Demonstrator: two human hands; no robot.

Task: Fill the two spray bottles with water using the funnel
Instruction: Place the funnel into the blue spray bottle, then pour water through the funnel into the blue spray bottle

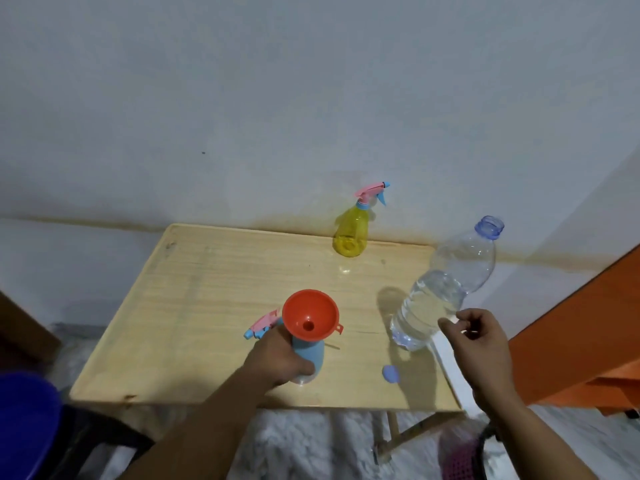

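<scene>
While the left hand wrapped its fingers around the light blue plastic spray bottle carrying the orange plastic funnel, the right hand, fingers loosely curled and holding nothing, hovered beside the clear plastic water bottle. The yellow spray bottle stood at the far edge of the light wooden table.

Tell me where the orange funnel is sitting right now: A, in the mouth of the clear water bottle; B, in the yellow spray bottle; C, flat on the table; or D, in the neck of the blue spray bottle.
D: the orange funnel stands in the top of the blue spray bottle, which the left hand grips on the table.
</scene>
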